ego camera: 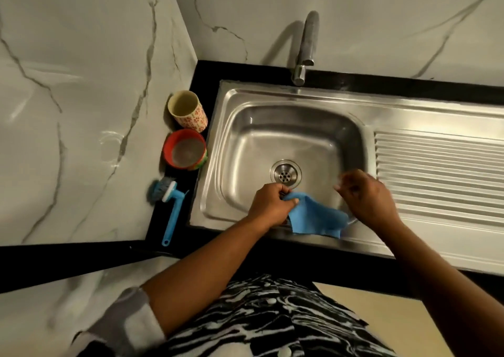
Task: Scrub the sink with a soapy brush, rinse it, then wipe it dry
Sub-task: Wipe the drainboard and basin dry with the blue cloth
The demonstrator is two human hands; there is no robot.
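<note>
Cloth (313, 217) pinched by left hand (268, 205); right hand (366, 195) curled, blurred, grip unclear.

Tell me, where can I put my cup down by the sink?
The ribbed draining board right of the basin is bare. The black strip left of the basin is crowded: flowered cup, red bowl, blue brush. The basin's front edge is busy with the blue cloth.

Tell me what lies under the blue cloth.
The blue cloth, gripped by the left hand, drapes over the sink basin's near wall and front rim. Only steel shows around it; the patch directly beneath is covered.
</note>
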